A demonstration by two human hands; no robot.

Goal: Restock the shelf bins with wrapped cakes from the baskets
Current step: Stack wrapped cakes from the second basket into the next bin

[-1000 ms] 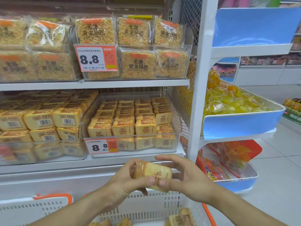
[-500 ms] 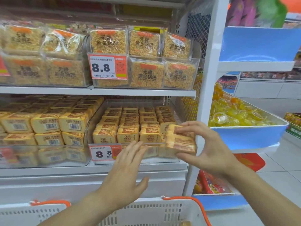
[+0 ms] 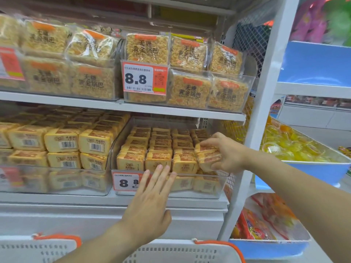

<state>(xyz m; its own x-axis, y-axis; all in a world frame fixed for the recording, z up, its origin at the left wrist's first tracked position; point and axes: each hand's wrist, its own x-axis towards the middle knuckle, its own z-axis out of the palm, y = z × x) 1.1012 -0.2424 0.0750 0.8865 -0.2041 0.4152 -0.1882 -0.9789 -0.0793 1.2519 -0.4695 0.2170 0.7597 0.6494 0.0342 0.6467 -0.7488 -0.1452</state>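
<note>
My right hand grips wrapped yellow cakes at the front right corner of a clear shelf bin on the middle shelf. Rows of the same cakes fill that bin. With fingers straight, my left hand lies flat against the bin's front wall, partly covering the 8.8 price tag. A white basket with an orange handle shows at the bottom edge; its inside is out of view.
A neighbouring clear bin on the left holds more yellow cakes. The shelf above carries bags of rice crackers. A white upright post stands on the right, with blue trays of jelly cups beyond it. A second white basket sits bottom left.
My right hand has carried the cakes up from in front of the shelf into the bin's right front corner. My left hand let go of them and rose to the bin front.
</note>
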